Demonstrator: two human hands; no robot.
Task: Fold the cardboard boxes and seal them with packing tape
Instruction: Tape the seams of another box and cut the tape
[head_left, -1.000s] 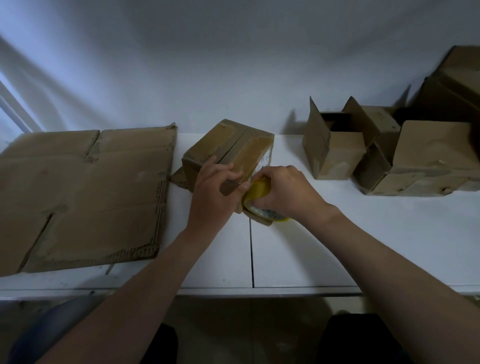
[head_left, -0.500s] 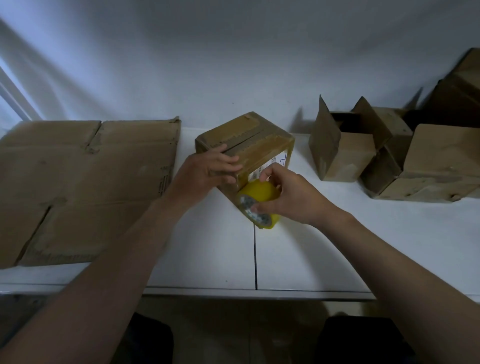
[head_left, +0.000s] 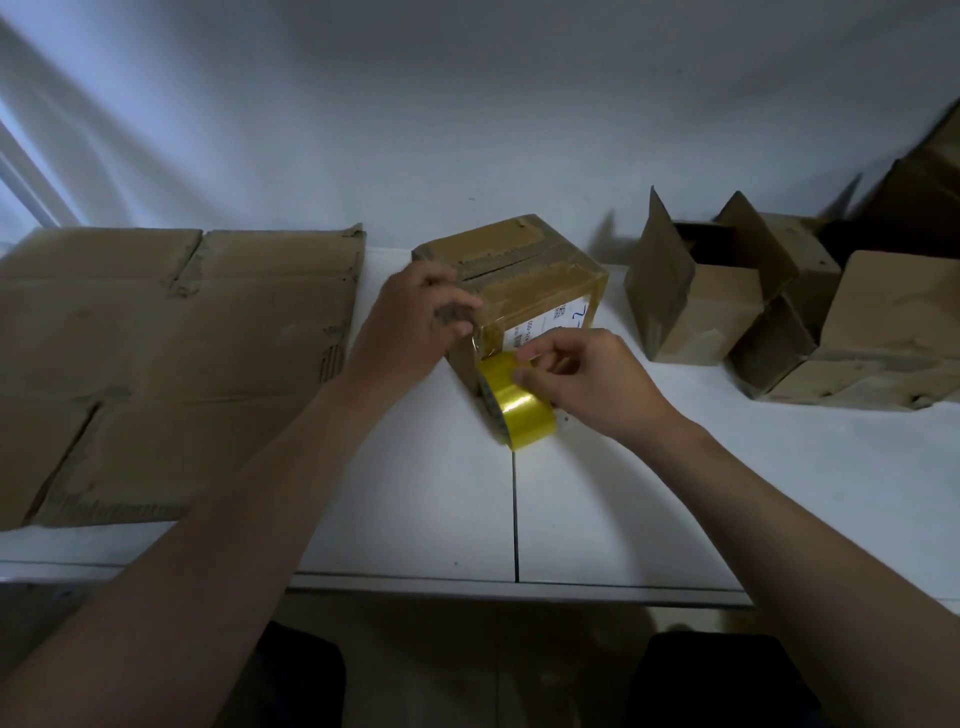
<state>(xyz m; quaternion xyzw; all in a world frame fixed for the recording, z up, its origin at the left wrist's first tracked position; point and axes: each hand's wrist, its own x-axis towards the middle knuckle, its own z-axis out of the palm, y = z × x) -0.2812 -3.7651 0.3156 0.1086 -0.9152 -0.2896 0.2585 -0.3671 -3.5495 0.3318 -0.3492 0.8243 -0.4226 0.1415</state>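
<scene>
White table, pale wall: left grip holds box, right grip pinches tape roll.

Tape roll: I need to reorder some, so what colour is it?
The tape roll is shiny yellow, seen in the head view.

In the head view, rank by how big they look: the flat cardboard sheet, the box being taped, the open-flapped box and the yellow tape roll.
1. flat cardboard sheet, clearly largest.
2. box being taped and open-flapped box: they look about alike, so unranked.
3. yellow tape roll, smallest.
</scene>
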